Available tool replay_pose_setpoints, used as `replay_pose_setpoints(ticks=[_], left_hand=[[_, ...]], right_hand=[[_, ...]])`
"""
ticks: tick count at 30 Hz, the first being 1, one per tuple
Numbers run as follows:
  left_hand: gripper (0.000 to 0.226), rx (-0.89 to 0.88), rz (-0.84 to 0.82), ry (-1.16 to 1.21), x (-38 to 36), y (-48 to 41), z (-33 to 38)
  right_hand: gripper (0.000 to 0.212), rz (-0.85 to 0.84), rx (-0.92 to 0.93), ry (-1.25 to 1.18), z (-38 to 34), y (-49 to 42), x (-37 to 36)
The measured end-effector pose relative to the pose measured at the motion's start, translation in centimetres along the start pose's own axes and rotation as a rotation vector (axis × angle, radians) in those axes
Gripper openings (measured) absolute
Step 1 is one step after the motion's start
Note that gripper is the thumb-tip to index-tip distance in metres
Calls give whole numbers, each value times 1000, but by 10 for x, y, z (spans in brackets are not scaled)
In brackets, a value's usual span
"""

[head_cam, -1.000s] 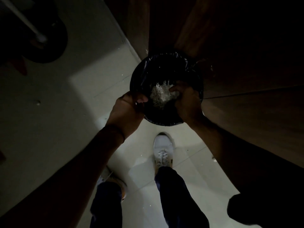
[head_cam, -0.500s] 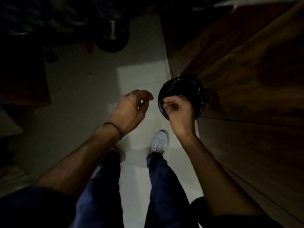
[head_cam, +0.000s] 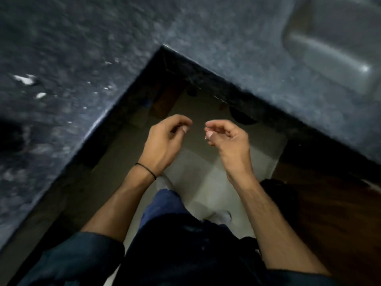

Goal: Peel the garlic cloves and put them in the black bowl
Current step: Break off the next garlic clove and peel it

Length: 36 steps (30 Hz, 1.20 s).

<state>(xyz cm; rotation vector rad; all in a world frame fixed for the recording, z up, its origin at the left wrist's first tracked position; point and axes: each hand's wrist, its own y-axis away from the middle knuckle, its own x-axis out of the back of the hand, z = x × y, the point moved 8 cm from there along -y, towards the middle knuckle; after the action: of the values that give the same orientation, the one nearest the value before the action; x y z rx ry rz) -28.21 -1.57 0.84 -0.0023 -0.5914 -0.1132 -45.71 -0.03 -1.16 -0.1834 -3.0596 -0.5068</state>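
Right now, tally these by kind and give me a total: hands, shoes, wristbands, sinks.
hands: 2, the left hand and the right hand
shoes: 2, both blurred
wristband: 1, black, on the left wrist
sink: 1
Total: 6

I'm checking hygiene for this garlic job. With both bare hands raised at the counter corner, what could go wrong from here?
A pale fleck seems to cling to the bare right hand, while the left hand looks empty; it could travel onto peeled cloves. Pale scraps lie on the dark speckled stone counter near its edge; a careless sweep could knock them onto the light tiled floor.
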Motion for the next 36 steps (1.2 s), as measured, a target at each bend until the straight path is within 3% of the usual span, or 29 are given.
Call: replay_pose_setpoints(ticks=[10, 21, 25, 30, 36], left_hand=[[19, 169, 448, 178, 173, -14, -79], [17, 496, 895, 165, 243, -5, -146], [23, 548, 1073, 11, 259, -3, -157], [29, 658, 1044, -134, 266, -13, -182], [12, 700, 1128, -67, 260, -9, -191]], right_hand=[[17, -313, 158, 141, -80, -66, -207], [16, -709, 123, 278, -73, -139, -358], [14, -843, 199, 366, -75, -154, -399], [13, -935, 337, 480, -68, -164, -447], [10, -997, 654, 487, -67, -153, -448]])
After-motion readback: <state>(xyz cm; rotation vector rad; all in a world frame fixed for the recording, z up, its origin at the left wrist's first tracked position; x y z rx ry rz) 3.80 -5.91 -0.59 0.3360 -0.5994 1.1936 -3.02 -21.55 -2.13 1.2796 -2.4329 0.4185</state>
